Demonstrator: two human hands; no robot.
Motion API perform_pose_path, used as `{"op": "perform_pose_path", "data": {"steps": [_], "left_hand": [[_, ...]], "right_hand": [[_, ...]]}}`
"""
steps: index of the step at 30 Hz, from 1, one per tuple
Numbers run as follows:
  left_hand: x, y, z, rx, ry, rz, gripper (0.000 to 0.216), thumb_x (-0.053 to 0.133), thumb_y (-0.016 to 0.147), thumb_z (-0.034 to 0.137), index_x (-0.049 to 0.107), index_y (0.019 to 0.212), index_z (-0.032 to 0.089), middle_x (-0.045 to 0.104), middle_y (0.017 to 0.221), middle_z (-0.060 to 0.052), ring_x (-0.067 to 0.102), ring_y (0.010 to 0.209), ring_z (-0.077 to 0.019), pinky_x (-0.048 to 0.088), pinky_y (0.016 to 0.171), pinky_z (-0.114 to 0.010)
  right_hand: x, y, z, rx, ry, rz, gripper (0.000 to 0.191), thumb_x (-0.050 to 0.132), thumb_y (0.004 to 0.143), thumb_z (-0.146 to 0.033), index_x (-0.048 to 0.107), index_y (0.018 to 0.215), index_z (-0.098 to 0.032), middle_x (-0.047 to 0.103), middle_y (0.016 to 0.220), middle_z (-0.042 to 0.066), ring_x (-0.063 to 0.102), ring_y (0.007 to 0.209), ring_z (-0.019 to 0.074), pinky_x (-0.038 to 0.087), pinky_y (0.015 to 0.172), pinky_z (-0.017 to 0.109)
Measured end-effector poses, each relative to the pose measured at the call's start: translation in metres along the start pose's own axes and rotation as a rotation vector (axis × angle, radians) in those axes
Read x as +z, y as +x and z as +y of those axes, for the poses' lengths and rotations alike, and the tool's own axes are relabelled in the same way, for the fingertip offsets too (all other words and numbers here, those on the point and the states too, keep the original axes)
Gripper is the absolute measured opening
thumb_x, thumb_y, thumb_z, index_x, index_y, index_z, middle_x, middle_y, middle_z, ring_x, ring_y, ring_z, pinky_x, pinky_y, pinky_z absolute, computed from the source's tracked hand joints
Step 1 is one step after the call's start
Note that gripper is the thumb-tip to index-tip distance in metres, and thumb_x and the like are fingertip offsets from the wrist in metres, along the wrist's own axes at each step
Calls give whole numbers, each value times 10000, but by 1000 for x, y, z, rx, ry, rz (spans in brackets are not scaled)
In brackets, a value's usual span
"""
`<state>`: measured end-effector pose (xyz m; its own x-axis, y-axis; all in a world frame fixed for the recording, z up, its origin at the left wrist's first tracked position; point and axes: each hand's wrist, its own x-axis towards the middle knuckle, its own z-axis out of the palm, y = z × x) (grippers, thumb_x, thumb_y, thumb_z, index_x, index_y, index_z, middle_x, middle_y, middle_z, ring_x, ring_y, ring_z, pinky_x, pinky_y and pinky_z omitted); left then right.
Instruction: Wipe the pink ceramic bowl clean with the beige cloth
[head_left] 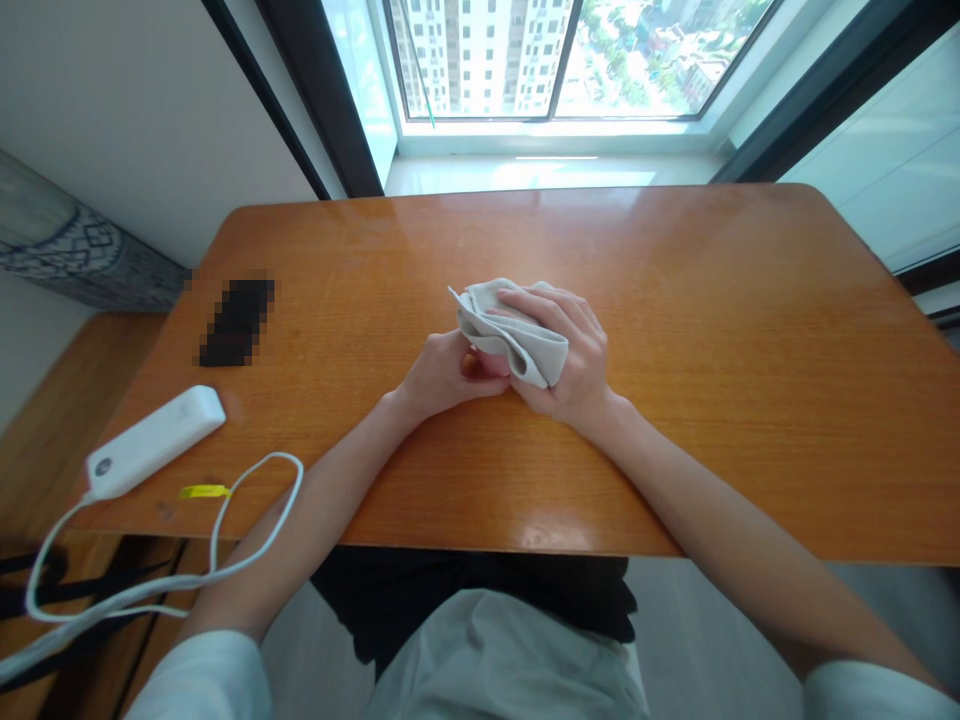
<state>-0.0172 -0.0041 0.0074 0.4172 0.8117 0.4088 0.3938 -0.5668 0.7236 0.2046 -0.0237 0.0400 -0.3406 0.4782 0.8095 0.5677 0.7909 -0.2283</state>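
A light grey cloth (517,325), folded and crumpled, is bunched between my two hands over the middle of the table. My right hand (574,350) grips it from the right, fingers bent over its top. My left hand (450,375) is curled at the cloth's lower left side, its thumb pointing toward my right palm. Under the cloth, a pinkish patch shows between the hands; whether it is fingers or a held object I cannot tell. Most of my left fingers are hidden by the cloth.
The brown wooden table (750,400) reaches a window at the back. On its left lie a pixelated black object (238,322), a white power strip (157,442) and a yellow tag (205,491). A white cable (277,530) loops across my left forearm. A patterned cushion-like item (90,240) is beyond the left edge.
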Motion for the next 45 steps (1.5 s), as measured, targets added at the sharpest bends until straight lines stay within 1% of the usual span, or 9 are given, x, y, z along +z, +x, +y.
{"op": "perform_pose_path", "data": {"steps": [4, 8, 15, 17, 21, 24, 29, 37, 45], "left_hand": [[2, 1, 7, -26, -27, 8, 469, 929, 828, 403, 781, 1203, 162, 875, 1042, -66, 832, 836, -207, 673, 766, -276], [2, 2, 12, -49, 4, 16, 624, 941, 855, 507, 746, 1348, 177, 871, 1005, -49, 831, 789, -198, 665, 749, -268], [1, 3, 12, -17, 2, 38, 625, 943, 870, 556, 729, 1334, 196, 854, 1008, -25, 809, 775, -164, 634, 717, -226], [1, 3, 11, 2, -5, 45, 637, 950, 863, 547, 730, 1345, 193, 857, 1044, -32, 800, 762, -155, 631, 710, -222], [0, 4, 10, 31, -15, 48, 686, 953, 865, 541, 725, 1411, 194, 864, 1140, -54, 776, 724, -130, 635, 716, -217], [0, 4, 10, 30, -15, 48, 681, 955, 867, 536, 731, 1413, 195, 864, 1136, -58, 766, 704, -123, 630, 705, -210], [1, 3, 7, 15, -5, 54, 686, 964, 852, 564, 733, 1385, 198, 858, 1093, -54, 763, 697, -131, 616, 676, -210], [1, 2, 7, 23, -22, 71, 671, 964, 851, 561, 729, 1365, 199, 852, 1047, -32, 746, 677, -116, 614, 665, -192], [-1, 2, 9, -5, -43, 63, 685, 964, 843, 546, 725, 1391, 212, 843, 1017, -26, 738, 715, -122, 615, 657, -187]], "right_hand": [[2, -3, 3, 94, 36, 17, 476, 609, 1077, -514, 690, 1499, -308, 814, 1462, 82, 757, 1321, 339, 582, 1178, 560], [4, -5, 5, 154, 100, 25, 487, 595, 1080, -513, 679, 1512, -305, 788, 1501, 94, 744, 1354, 351, 581, 1182, 589], [6, -2, 7, 200, 186, 109, 362, 557, 1110, -390, 737, 1405, -282, 819, 1438, 99, 777, 1316, 309, 630, 1135, 537], [8, -1, 8, 246, 206, 140, 318, 552, 1121, -415, 772, 1298, -270, 849, 1331, 100, 798, 1247, 299, 641, 1114, 514], [12, -5, 11, 446, 211, 175, 445, 540, 1117, -597, 758, 918, -264, 766, 823, 43, 755, 855, 256, 644, 949, 471], [17, -11, 14, 594, 287, 206, 525, 576, 1095, -666, 698, 795, -254, 690, 747, 5, 643, 728, 198, 574, 795, 405], [22, -16, 18, 751, 474, 257, 495, 642, 1059, -700, 789, 928, -245, 767, 863, 0, 693, 808, 193, 572, 810, 375], [30, -12, 21, 877, 642, 428, 514, 733, 973, -737, 793, 949, -227, 769, 863, -2, 700, 814, 180, 619, 770, 316], [40, -26, 51, 939, 697, 290, 573, 521, 1074, -769, 707, 975, -236, 733, 810, -3, 664, 695, 169, 620, 695, 312]]}}
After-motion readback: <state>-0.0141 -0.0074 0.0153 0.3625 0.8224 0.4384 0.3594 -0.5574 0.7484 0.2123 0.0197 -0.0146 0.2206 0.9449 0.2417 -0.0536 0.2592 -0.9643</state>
